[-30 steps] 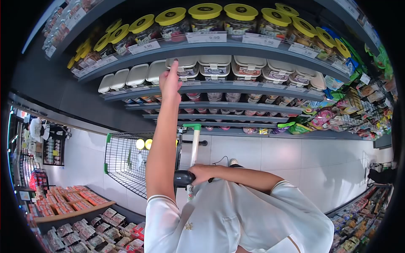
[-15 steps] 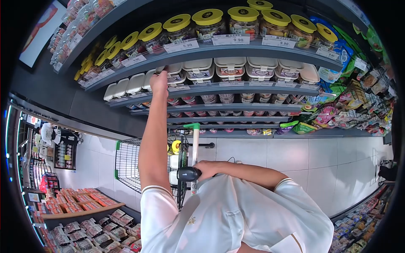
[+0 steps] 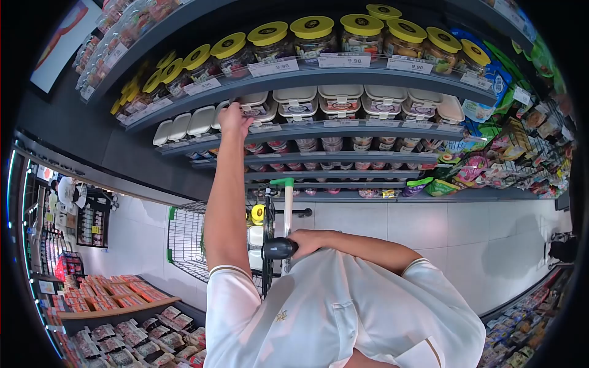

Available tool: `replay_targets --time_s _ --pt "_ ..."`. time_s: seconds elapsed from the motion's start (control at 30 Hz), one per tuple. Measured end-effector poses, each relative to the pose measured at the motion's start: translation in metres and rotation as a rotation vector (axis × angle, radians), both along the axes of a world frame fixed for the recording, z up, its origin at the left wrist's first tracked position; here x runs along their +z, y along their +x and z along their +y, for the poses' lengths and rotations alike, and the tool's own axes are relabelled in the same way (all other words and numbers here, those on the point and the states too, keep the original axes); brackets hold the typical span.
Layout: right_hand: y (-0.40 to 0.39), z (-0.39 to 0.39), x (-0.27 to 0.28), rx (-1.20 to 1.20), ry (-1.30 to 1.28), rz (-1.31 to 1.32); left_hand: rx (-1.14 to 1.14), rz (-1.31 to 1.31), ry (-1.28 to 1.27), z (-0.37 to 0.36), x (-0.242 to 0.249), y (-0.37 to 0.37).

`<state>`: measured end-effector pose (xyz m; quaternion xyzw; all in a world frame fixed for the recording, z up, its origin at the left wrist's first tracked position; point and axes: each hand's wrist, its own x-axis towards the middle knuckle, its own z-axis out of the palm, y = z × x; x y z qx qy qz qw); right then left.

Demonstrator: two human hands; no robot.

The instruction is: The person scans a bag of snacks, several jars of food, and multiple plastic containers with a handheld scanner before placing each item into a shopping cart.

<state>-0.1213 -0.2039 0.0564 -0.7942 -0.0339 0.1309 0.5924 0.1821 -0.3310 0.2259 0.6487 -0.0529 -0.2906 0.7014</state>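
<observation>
My left hand [image 3: 233, 119] is raised to the shelf on the left arm. Its fingers are bent around the near left corner of a stacked white-lidded container [image 3: 254, 99], and the fingertips are partly hidden. White-lidded tubs stand on both sides of it. My right hand [image 3: 307, 241] is closed at the shopping cart's handle [image 3: 288, 211], against a black rounded part [image 3: 279, 248]. In the cart [image 3: 186, 236] lie a yellow-lidded jar [image 3: 257, 213] and white-lidded containers [image 3: 256, 236], partly covered by my left arm.
Above are yellow-lidded jars [image 3: 313, 27] on a shelf with price tags [image 3: 345, 60]. Bagged goods [image 3: 475, 164] hang at the right. Packaged goods [image 3: 123, 337] fill a low display at the lower left. Another person [image 3: 72, 192] stands far left.
The shelves have shifted slightly in view. My left hand has turned a little, and its thumb side shows more at the container's front. My right hand remains at the cart handle.
</observation>
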Motion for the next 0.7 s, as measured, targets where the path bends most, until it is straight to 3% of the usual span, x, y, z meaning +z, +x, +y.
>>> replay_targets --time_s 0.17,0.23,0.33,0.4,0.43,0.47,0.5,0.57,0.67,0.7 --pt "-0.002 -0.004 -0.003 -0.084 0.044 -0.004 0.008 0.104 -0.210 0.033 0.005 0.001" --pt "-0.007 -0.008 -0.005 -0.191 0.113 -0.059 -0.009 0.126 -0.270 0.057 0.002 0.005" --pt "-0.025 -0.027 0.034 -0.383 0.194 -0.010 0.024 0.116 -0.319 0.109 -0.004 -0.005" --pt "-0.037 -0.036 0.020 -0.596 0.217 -0.134 0.013 0.174 -0.331 0.150 -0.009 -0.018" --pt "-0.046 -0.042 0.049 -0.615 0.426 -0.012 0.016 0.227 -0.341 0.168 -0.015 -0.025" --pt "-0.051 -0.043 0.066 -0.687 0.596 -0.080 -0.035 0.271 -0.374 0.185 -0.018 -0.037" --pt "-0.057 -0.048 0.098 -0.712 0.635 -0.109 -0.084 0.316 -0.409 0.201 -0.023 -0.048" --pt "-0.068 -0.059 0.104 -0.638 0.703 -0.124 -0.252 0.569 -0.462 0.234 -0.039 -0.063" --pt "-0.082 -0.073 0.110 -0.477 0.276 -0.239 -0.180 0.702 -0.348 0.262 -0.071 -0.088" --pt "-0.084 -0.076 0.121 -0.406 0.169 -0.245 -0.283 0.803 -0.347 0.274 -0.080 -0.092"
